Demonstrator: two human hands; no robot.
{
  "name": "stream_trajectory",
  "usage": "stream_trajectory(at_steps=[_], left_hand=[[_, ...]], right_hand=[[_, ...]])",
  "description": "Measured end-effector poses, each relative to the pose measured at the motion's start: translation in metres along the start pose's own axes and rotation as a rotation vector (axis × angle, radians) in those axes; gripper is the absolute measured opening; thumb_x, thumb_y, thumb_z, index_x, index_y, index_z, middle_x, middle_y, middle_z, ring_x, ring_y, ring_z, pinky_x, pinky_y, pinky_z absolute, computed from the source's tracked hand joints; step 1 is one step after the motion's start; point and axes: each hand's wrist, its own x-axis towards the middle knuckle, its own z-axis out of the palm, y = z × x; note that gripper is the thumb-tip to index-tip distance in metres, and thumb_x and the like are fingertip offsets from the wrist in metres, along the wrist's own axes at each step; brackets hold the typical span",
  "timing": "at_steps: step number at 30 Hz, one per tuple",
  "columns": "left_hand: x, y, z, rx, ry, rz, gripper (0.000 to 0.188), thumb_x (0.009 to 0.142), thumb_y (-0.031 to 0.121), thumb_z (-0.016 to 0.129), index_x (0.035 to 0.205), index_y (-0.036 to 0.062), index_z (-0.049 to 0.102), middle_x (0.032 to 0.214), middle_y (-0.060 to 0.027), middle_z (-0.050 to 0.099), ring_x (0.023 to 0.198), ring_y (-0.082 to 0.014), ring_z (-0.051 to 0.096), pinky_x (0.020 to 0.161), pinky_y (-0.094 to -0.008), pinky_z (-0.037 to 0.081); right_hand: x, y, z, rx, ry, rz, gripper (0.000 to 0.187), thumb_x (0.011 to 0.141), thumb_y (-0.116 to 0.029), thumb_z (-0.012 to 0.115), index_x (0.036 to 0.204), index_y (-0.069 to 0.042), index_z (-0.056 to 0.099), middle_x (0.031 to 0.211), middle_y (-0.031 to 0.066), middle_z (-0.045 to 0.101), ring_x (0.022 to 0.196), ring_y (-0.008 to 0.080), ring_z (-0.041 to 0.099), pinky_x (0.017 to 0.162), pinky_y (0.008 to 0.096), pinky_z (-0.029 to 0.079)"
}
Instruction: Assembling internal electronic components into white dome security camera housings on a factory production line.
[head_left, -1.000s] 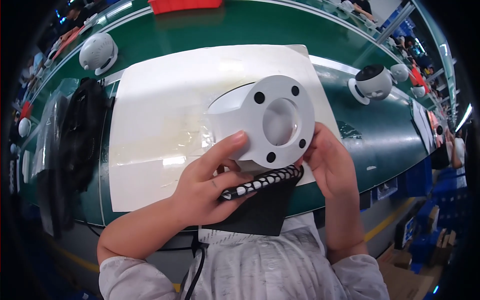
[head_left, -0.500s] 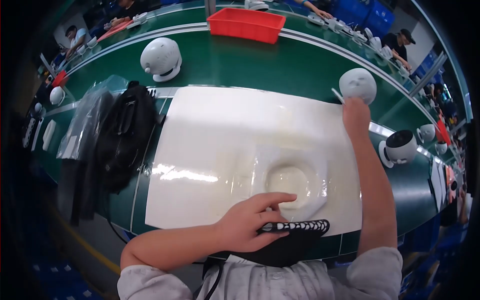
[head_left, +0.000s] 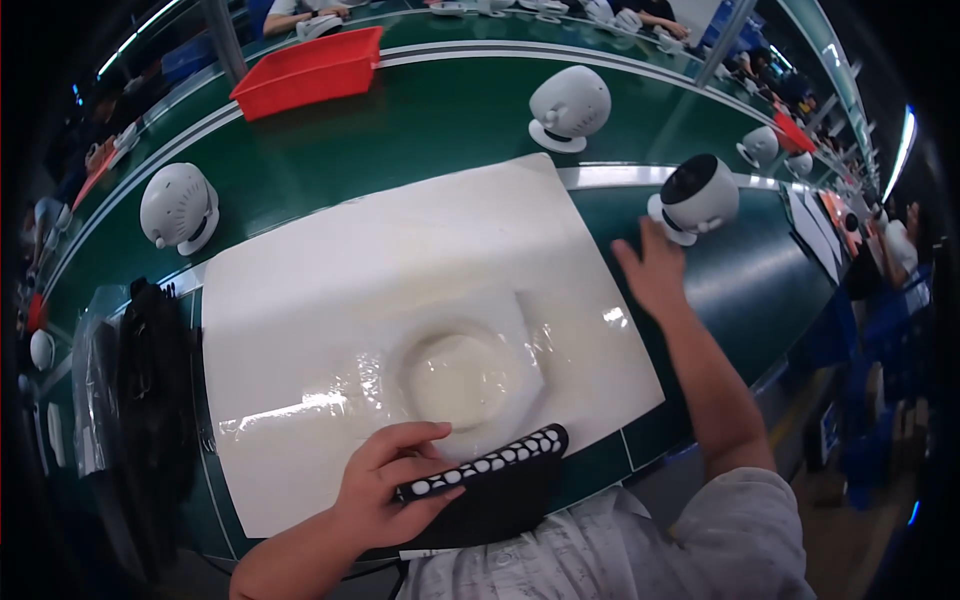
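Observation:
My left hand (head_left: 395, 485) is closed round one end of a black strip with a row of oval holes (head_left: 490, 466), held over the near edge of the white mat. A dark flat panel below the strip seems joined to it, but I cannot tell. My right hand (head_left: 656, 268), fingers spread and holding nothing, reaches to the foot of a rounded white device with a black face (head_left: 700, 195). Whether the fingertips touch it I cannot tell. Between my arms, a translucent white holder with a round hollow (head_left: 455, 385) lies on the mat (head_left: 300, 290).
Another rounded white device (head_left: 572, 105) stands on the green belt beyond the mat, and one more (head_left: 180, 207) at the left. A red bin (head_left: 310, 72) sits farther back. A black bag (head_left: 155, 390) and clear plastic (head_left: 95, 375) are at the left edge. People work across the belt.
My right hand has let go of the white device, which now stands on the belt, and has come to the black-faced one. The view has swung right. My left hand keeps the strip.

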Motion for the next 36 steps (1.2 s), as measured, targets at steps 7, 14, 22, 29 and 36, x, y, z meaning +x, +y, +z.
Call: stream_trajectory(at_steps=[7,14,22,29,36], left_hand=[[0.004,0.001,0.0,0.033,-0.021,0.055,0.03,0.059,-0.003,0.069,0.084,0.0023,0.053,0.087,-0.015,0.058,0.07,-0.0219,0.058,0.059,-0.0274,0.046],[-0.005,0.002,-0.001,-0.038,-0.011,0.108,0.021,0.058,0.0,0.07,0.077,0.0023,0.061,0.082,-0.0099,0.061,0.065,-0.019,0.058,0.053,-0.0255,0.045],[-0.018,0.002,-0.024,-0.101,-0.033,0.231,0.02,0.06,0.002,0.07,0.077,0.0018,0.061,0.081,-0.0101,0.061,0.065,-0.02,0.059,0.054,-0.0254,0.046],[-0.032,-0.006,-0.041,-0.195,0.089,0.041,0.015,0.068,0.003,0.066,0.08,0.0025,0.057,0.08,-0.01,0.059,0.069,-0.0207,0.057,0.059,-0.0273,0.044],[-0.038,-0.006,-0.044,-0.324,0.121,-0.176,0.014,0.069,0.003,0.066,0.079,0.0014,0.056,0.083,-0.0096,0.058,0.072,-0.0167,0.056,0.063,-0.0263,0.042]], right_hand=[[0.005,0.037,-0.036,-0.033,0.21,-0.082,0.026,0.077,-0.021,0.058,0.097,-0.003,0.055,0.094,0.0152,0.055,0.087,0.0314,0.051,0.079,0.038,0.039],[-0.032,-0.057,-0.094,0.826,0.396,-0.039,0.025,0.082,-0.015,0.055,0.101,0.001,0.049,0.077,0.0058,0.053,0.069,0.014,0.052,0.062,0.0241,0.042],[-0.029,-0.198,-0.139,1.513,-0.492,0.167,0.023,0.084,-0.016,0.052,0.102,0.0,0.05,0.085,0.0016,0.054,0.074,0.0045,0.049,0.067,0.0178,0.039],[-0.083,-0.183,-0.112,1.767,-0.321,0.243,0.03,0.086,-0.023,0.047,0.106,-0.001,0.043,0.09,0.007,0.05,0.08,0.0132,0.051,0.072,0.0259,0.043],[-0.138,-0.197,-0.125,1.546,-0.233,-0.143,0.045,0.07,-0.005,0.066,0.107,0.0,0.042,0.1,0.0107,0.047,0.092,0.0187,0.049,0.081,0.0294,0.039]])
